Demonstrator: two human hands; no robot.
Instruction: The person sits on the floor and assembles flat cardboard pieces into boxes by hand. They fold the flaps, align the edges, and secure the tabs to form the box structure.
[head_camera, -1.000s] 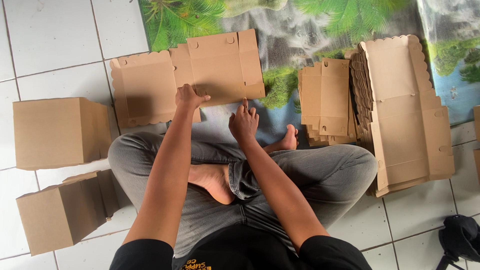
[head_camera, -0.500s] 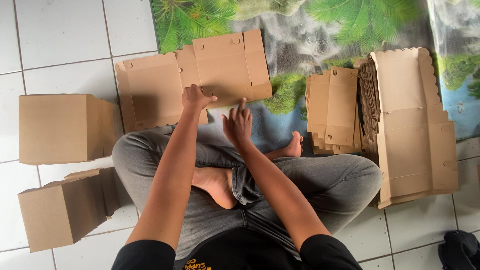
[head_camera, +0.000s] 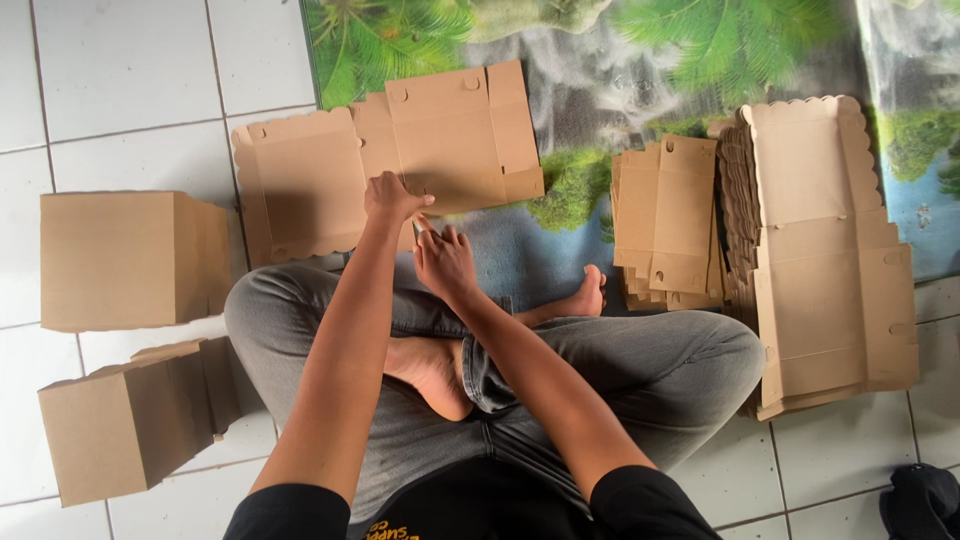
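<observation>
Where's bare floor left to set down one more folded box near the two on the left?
Bare white tile lies above the upper folded box, left of the flat cardboard blank. More shows bottom right, below the stack of flat blanks. It's crowded around both hands, left hand and right hand, on the blank.

- You get soft, even daylight; the white tiled floor (head_camera: 140, 60) reads bright without glare.
- Shadows stay faint, darkest beside the folded boxes (head_camera: 130, 260) and under your legs.
- Focus looks sharp throughout, with slight wide-angle bending toward the edges.
</observation>
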